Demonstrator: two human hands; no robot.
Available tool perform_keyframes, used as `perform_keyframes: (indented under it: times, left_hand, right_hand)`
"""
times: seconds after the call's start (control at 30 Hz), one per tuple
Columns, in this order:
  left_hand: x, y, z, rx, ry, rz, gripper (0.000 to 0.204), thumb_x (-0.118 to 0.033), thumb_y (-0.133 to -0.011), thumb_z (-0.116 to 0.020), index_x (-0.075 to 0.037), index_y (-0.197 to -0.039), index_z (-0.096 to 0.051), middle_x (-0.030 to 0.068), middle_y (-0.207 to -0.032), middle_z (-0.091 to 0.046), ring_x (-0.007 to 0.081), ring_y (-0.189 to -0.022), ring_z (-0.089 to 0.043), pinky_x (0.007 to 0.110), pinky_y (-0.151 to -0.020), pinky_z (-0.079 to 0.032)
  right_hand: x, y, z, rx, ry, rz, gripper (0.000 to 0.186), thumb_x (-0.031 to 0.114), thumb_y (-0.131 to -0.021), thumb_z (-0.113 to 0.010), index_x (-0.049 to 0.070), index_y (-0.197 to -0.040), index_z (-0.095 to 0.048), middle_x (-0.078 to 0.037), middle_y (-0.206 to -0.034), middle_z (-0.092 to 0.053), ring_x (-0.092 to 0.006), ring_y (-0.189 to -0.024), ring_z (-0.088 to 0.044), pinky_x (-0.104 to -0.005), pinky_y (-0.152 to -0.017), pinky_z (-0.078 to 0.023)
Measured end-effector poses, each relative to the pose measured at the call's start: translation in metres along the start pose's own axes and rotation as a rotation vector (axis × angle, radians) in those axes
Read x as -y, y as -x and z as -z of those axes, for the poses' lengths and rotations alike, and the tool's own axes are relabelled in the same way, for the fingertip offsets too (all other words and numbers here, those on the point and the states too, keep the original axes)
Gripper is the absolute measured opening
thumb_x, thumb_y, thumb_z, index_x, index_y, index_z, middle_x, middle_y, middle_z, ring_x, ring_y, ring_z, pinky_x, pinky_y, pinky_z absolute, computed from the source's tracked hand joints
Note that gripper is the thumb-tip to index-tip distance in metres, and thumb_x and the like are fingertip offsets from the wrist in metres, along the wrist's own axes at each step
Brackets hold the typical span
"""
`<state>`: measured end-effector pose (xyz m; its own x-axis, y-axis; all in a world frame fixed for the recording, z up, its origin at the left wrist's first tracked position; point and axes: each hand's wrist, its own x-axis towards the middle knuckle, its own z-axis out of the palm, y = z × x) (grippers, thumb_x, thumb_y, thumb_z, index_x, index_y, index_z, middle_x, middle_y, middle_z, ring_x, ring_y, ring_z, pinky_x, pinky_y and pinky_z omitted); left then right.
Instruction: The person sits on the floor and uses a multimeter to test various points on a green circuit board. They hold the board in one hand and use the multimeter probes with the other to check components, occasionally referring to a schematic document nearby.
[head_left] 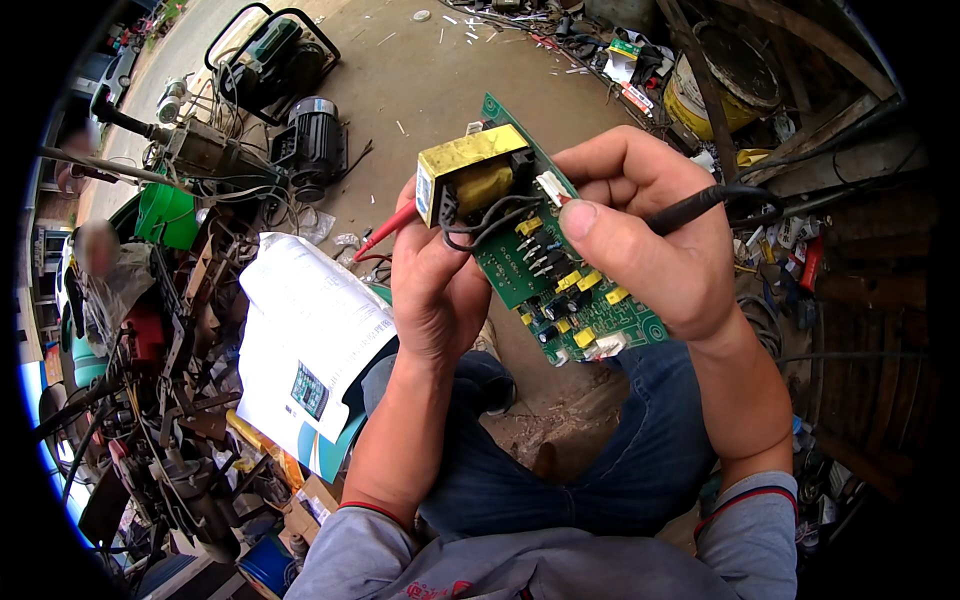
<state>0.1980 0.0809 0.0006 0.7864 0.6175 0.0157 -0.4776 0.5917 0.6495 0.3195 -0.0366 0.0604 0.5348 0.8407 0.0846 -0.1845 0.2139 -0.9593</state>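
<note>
A green circuit board (pixel 560 300) is held up between my two hands, with a yellow transformer (pixel 470 150), black looped wires, yellow capacitors and white connectors on it. My left hand (pixel 430 295) is closed around the board's left side below the transformer, and a red probe (pixel 385 228) sticks out behind its fingers, its tip hidden. My right hand (pixel 660 250) grips the board's right side and also holds a black probe (pixel 695 205); its thumb lies beside a white connector (pixel 552 185) near the board's upper right.
Printed papers (pixel 305 320) lie at lower left. An electric motor (pixel 308 145), a framed machine (pixel 270 65), a green bucket (pixel 170 210) and tangled metal parts crowd the left. A yellow paint bucket (pixel 690 95), scrap and cables line the right.
</note>
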Motion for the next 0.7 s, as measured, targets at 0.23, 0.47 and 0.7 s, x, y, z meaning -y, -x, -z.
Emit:
perform_keyframes:
  times: [0.23,0.47,0.7]
  left_hand:
    - [-0.0019,0.0002,0.0026,-0.025,0.049,0.055,0.068,-0.01,-0.078,-0.063,0.0,-0.136,-0.029,0.0194,-0.129,-0.047,0.0312,-0.12,-0.049,0.043,-0.104,-0.039]
    - [-0.0023,-0.0021,0.0011,0.016,0.025,0.055,0.067,-0.011,-0.081,-0.063,0.002,-0.136,-0.028,0.0205,-0.129,-0.047,0.0308,-0.119,-0.05,0.043,-0.102,-0.041]
    - [-0.0018,-0.0043,0.004,0.028,0.012,0.061,0.066,-0.011,-0.082,-0.063,0.003,-0.136,-0.028,0.021,-0.129,-0.047,0.0306,-0.119,-0.05,0.043,-0.102,-0.04]
  right_hand:
    - [0.0,0.0002,0.0006,0.001,0.008,0.002,0.026,0.006,-0.082,-0.064,-0.007,-0.102,-0.056,-0.003,-0.076,-0.061,-0.0029,-0.066,-0.054,-0.0182,-0.057,-0.043]
    - [0.0005,-0.0013,0.0025,0.0,0.008,-0.026,0.025,0.006,-0.083,-0.063,-0.008,-0.102,-0.056,-0.003,-0.076,-0.061,-0.0032,-0.067,-0.055,-0.0185,-0.058,-0.043]
    - [-0.0008,-0.0015,0.002,-0.01,-0.011,-0.02,0.025,0.007,-0.084,-0.062,-0.009,-0.102,-0.056,-0.003,-0.076,-0.062,-0.0035,-0.067,-0.055,-0.0188,-0.058,-0.043]
